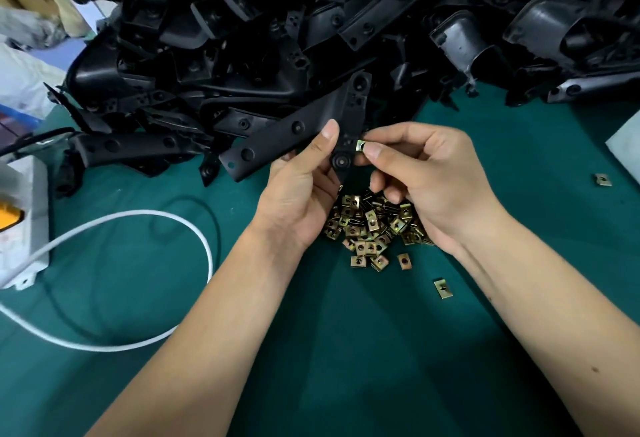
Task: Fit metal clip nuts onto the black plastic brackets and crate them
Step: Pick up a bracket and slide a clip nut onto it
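My left hand (304, 180) grips a black plastic bracket (294, 131) by its lower middle, thumb on top, holding it above the green table. My right hand (415, 166) pinches one brass-coloured clip nut (361, 145) between thumb and forefinger, right beside the bracket's edge near a round boss. Below both hands lies a heap of clip nuts (370, 225) on the table. A large pile of black brackets (311, 21) fills the far side of the table.
Loose clip nuts (443, 288) lie in front of the heap, and one more loose nut (602, 179) sits at the right. A white cable (173, 218) loops across the green mat (346, 332) from a white box (24, 215) at the left edge. A white object (627, 142) sits at far right.
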The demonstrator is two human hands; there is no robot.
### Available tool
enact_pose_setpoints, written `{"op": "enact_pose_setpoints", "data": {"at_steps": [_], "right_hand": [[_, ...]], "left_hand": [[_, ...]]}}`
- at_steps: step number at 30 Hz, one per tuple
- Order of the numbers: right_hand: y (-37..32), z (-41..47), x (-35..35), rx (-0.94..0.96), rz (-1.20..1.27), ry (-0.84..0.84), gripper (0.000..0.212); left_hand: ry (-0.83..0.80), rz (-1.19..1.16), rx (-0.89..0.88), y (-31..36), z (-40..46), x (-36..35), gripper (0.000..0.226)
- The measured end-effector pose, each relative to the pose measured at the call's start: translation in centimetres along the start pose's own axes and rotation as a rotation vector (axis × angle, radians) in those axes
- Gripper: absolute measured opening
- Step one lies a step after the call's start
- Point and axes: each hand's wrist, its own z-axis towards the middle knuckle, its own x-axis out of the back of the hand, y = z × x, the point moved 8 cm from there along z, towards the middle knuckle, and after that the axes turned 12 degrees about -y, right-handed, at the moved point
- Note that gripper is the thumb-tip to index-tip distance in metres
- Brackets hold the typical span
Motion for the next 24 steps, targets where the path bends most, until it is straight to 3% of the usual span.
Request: {"op": "enact_pose_setpoints", "data": {"at_steps": [5, 12, 17, 20, 23, 24], "right_hand": [[0.1, -0.1, 0.0, 0.004, 0.007, 0.043, 0.007], [-0.1, -0.1, 0.0, 0.011, 0.018, 0.059, 0.005], [-0.5, 0.0, -0.4, 0.05, 0.012, 0.024, 0.016], [-0.7, 0.0, -0.4, 0.046, 0.021, -0.015, 0.025], [-0.7, 0.2, -0.2, 0.021, -0.016, -0.035, 0.029], [-0.9, 0.2, -0.1, 0.027, -0.032, -0.035, 0.03]], "left_hand": [[0.024, -0.005, -0.011, 0.0, -0.1, -0.2, 0.034], [0.032, 0.065, -0.019, 0.0, -0.4, -0.5, 0.017], [-0.005, 0.133, -0.075, -0.1, -0.8, -1.3, 0.036], [-0.013, 0.158, -0.075, -0.3, -0.9, -1.5, 0.031], [0.001, 0.165, -0.089, -0.2, -0.9, -1.1, 0.006], [0.0, 0.165, -0.093, -0.2, -0.9, -1.2, 0.012]]}}
